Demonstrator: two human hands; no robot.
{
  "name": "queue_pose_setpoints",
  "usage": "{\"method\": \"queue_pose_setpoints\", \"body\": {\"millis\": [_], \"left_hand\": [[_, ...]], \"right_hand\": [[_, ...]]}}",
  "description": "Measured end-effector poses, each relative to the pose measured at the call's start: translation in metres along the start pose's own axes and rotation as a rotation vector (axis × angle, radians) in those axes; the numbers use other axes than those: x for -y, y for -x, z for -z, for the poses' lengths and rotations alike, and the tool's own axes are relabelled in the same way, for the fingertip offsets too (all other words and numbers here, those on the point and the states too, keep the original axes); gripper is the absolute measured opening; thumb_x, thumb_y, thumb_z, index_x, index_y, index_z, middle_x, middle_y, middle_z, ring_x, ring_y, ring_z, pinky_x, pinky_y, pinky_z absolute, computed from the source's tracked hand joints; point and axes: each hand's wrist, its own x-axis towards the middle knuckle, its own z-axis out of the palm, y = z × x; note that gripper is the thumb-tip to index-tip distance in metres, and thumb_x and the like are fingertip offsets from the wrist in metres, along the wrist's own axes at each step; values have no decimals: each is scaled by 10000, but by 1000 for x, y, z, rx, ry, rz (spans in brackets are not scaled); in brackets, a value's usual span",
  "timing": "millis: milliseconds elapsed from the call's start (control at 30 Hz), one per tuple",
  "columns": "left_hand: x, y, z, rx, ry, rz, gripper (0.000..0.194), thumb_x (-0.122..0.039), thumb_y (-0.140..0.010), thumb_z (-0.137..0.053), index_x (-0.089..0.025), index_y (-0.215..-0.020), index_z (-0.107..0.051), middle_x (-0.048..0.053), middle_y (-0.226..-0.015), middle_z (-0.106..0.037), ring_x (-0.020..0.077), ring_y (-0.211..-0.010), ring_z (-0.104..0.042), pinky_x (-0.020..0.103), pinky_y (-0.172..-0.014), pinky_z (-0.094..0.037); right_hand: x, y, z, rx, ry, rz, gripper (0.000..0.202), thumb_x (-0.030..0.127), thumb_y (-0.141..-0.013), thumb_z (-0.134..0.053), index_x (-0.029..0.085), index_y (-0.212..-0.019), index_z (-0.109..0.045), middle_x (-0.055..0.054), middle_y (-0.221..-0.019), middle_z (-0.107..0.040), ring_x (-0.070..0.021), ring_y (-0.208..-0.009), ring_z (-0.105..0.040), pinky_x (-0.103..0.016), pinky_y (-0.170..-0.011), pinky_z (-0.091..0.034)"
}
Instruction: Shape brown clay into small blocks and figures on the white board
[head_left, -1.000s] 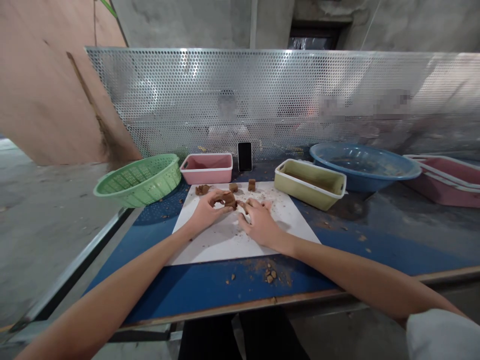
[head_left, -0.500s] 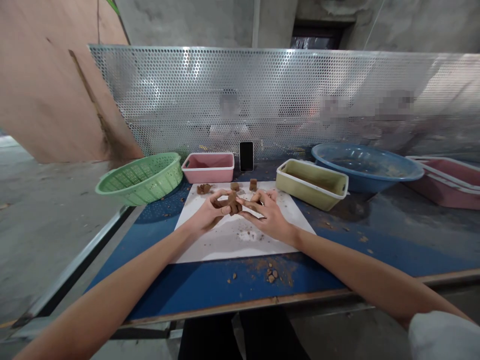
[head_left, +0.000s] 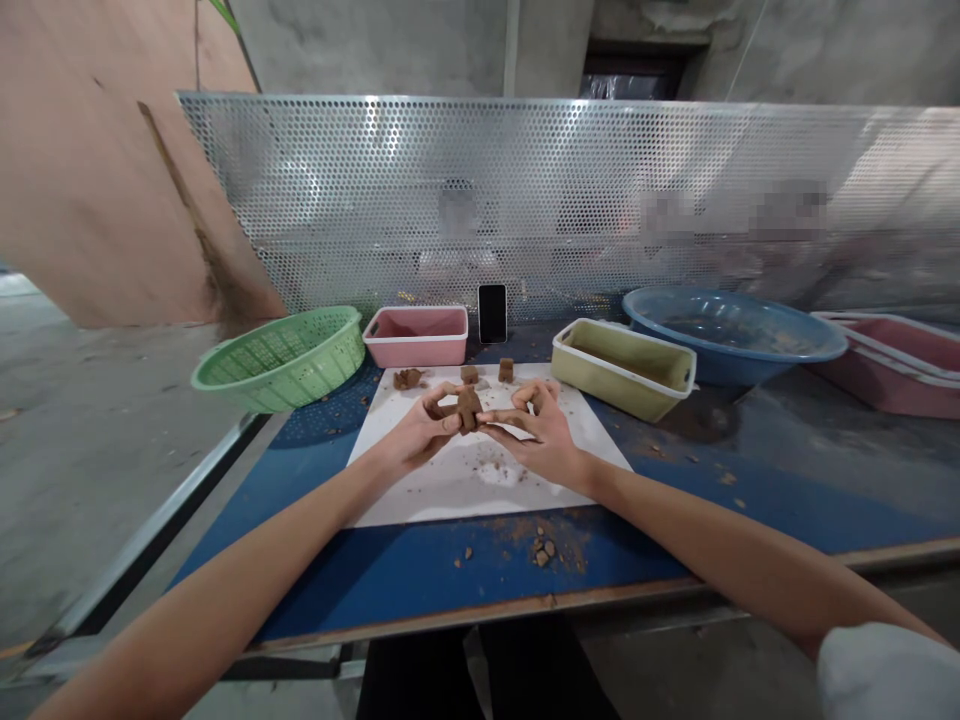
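Note:
A brown clay piece (head_left: 469, 409) is held above the white sheet (head_left: 420, 493) in the middle of the table. Fingers and thumb of my left hand (head_left: 422, 428) grip it from the left. My right hand (head_left: 541, 432) pinches its right side between thumb and forefinger, with the other fingers curled. Beyond my hands, on the sheet's far part, lie a crumbled brown lump (head_left: 407, 379), a small brown block (head_left: 469, 374) and another block (head_left: 506, 370). Crumbs are scattered on the sheet beneath my hands.
A green basket (head_left: 281, 362), a pink bin (head_left: 417, 350), an upright phone (head_left: 493, 313), an olive bin (head_left: 622, 372), a blue basin (head_left: 735, 340) and pink trays (head_left: 892, 370) line the back. A perforated metal screen (head_left: 525, 200) stands behind. Clay bits (head_left: 543, 551) lie near the front edge.
The clay piece has turned slightly between my fingers. My right hand's fingers have shifted a little, with the forefinger now lower against the piece's right side.

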Motion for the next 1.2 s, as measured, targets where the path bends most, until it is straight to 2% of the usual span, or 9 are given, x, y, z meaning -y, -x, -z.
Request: {"method": "queue_pose_setpoints", "body": {"millis": [167, 367, 533, 633, 700, 767, 900, 1033, 1200], "left_hand": [[1, 0, 1, -7, 0, 10, 529, -286, -604, -1022, -168, -1031, -732, 54, -873, -721, 164, -808, -667, 289, -810, -483], [3, 0, 2, 43, 10, 17, 535, -312, -614, -1019, -182, -1048, -734, 19, -799, -693, 134, -737, -639, 270, -779, -481], [6, 0, 5, 27, 27, 10, 614, -311, -563, -1039, -195, -1084, -735, 50, -900, -736, 177, -837, -697, 293, -824, -506], [7, 0, 6, -11, 34, 34, 681, -308, -534, -1049, -200, -1125, -729, 77, -991, -761, 197, -893, -721, 308, -871, -514], [7, 0, 6, -14, 34, 27, 689, -318, -530, -1051, -198, -1126, -727, 66, -961, -755, 189, -870, -714, 299, -856, -515], [8, 0, 6, -4, 34, 7, 663, -322, -539, -1047, -194, -1105, -728, 46, -916, -736, 174, -839, -697, 296, -849, -516], [9, 0, 7, 0, 25, 18, 623, -313, -576, -1034, -199, -1108, -731, 58, -955, -736, 180, -876, -698, 308, -880, -519], [9, 0, 7, -15, 32, 15, 640, -308, -561, -1039, -193, -1113, -734, 56, -944, -731, 176, -860, -692, 300, -856, -523], [7, 1, 4, -20, 50, 18, 627, -302, -542, -1045, -205, -1085, -747, 59, -959, -747, 184, -878, -705, 318, -890, -535]], "right_hand": [[-2, 2, 1, 61, 7, -24, 326, 388, -940, -775, 290, -1249, -750, -18, -900, -492, -195, -882, -524, -420, -898, -439], [-1, 1, 1, -11, -26, -30, 101, 330, -938, -779, 301, -1029, -810, -4, -851, -434, -178, -835, -505, -393, -872, -446], [0, 0, 2, 56, 5, -99, 318, 398, -910, -806, 323, -1217, -771, -21, -905, -480, -200, -877, -518, -430, -904, -459], [-1, 2, 1, 76, 5, -125, 229, 362, -923, -794, 344, -1151, -803, -15, -881, -465, -194, -865, -520, -430, -907, -465], [-1, 3, 1, 38, -2, -142, 157, 359, -911, -807, 333, -1065, -824, -16, -862, -456, -197, -858, -519, -431, -895, -469], [0, 3, 1, 3, -6, -159, 169, 382, -900, -816, 319, -1057, -820, -27, -878, -470, -210, -881, -524, -439, -887, -474], [2, 1, 1, 28, -13, -155, 252, 395, -913, -800, 319, -1154, -795, -37, -923, -496, -216, -910, -539, -453, -902, -478], [3, 0, 1, -34, -54, -135, 132, 361, -905, -811, 292, -1018, -816, -35, -923, -470, -208, -900, -538, -446, -894, -485], [1, 1, 1, 40, -51, -162, 274, 350, -888, -829, 332, -1159, -796, -39, -949, -485, -216, -928, -541, -455, -923, -510]]}}
